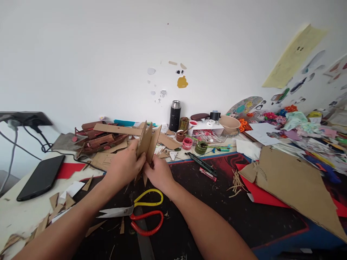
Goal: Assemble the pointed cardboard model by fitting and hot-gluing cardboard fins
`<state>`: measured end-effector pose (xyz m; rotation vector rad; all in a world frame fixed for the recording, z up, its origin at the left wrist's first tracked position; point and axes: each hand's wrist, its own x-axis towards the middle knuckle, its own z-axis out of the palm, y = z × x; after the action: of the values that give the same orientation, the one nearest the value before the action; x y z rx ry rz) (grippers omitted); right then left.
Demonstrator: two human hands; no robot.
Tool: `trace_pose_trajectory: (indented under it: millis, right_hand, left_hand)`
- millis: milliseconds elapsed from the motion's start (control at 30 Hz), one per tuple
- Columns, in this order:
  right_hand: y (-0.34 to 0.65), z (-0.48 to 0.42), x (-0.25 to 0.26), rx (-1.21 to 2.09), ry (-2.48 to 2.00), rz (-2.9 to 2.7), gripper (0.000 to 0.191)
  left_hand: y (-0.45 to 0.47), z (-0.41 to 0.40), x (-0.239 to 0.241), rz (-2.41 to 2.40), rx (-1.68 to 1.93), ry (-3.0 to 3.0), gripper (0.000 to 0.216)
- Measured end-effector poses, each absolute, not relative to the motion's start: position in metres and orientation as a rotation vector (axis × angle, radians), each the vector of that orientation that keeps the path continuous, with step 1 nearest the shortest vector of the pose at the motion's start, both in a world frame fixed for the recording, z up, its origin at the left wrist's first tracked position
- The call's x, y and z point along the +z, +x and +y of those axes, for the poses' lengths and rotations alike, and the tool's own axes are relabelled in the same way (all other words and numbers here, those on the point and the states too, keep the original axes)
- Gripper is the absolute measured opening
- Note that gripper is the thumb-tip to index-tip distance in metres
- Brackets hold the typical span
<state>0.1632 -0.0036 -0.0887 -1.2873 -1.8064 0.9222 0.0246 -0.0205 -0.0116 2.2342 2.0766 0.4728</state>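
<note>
Several pointed cardboard pieces (148, 141) stand upright between my hands above the dark mat. My left hand (127, 159) is closed around their left side, thumb toward the middle. From the right, my right hand (158, 173) grips their lower part with bent fingers; some fingertips are hidden. Below the hands lie scissors (132, 210) with one yellow and one red handle, blades apart and pointing left. Beneath the scissors runs a flat grey strip, perhaps a metal ruler (145, 242). Cardboard offcuts (55, 204) are scattered at the left.
A black phone (40, 178) lies at left near cables. Along the wall stand a black thermos (175, 116), paint jars (187, 143) and a bowl (230, 124). A utility knife (202, 163) lies on the mat (217, 213). A large cardboard sheet (292, 184) covers the right side.
</note>
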Motion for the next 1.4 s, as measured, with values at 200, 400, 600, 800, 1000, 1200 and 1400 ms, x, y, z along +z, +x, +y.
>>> trace_pose_trajectory:
  millis: [200, 400, 600, 800, 1000, 1200, 1400]
  right_hand:
    - [0.168, 0.001, -0.088, 1.024, -1.201, -1.753, 0.022]
    - [0.171, 0.0, -0.08, 1.512, -0.816, -1.4, 0.046]
    - [0.171, -0.001, -0.074, 1.723, -0.685, -1.223, 0.065]
    - [0.172, -0.002, -0.07, 1.799, -0.67, -1.167, 0.066]
    - [0.171, 0.001, -0.073, 1.778, -0.7, -1.17, 0.065]
    - [0.167, 0.0, -0.077, 1.789, -0.688, -1.251, 0.067]
    - [0.167, 0.001, -0.079, 1.628, -0.715, -1.307, 0.068]
  left_hand:
    - [0.011, -0.004, -0.013, 1.98, 0.712, 2.116, 0.044]
    - [-0.011, 0.003, -0.007, 1.397, 0.968, 1.299, 0.052]
    - [-0.005, -0.003, -0.002, 1.216, 1.006, 0.976, 0.059]
    - [0.006, -0.007, -0.004, 1.214, 1.087, 0.913, 0.057]
    - [0.012, -0.011, -0.015, 1.187, 1.142, 1.107, 0.06]
    - [0.02, -0.02, -0.014, 1.272, 1.235, 1.298, 0.05]
    - [0.026, -0.02, -0.015, 1.334, 1.284, 1.33, 0.049]
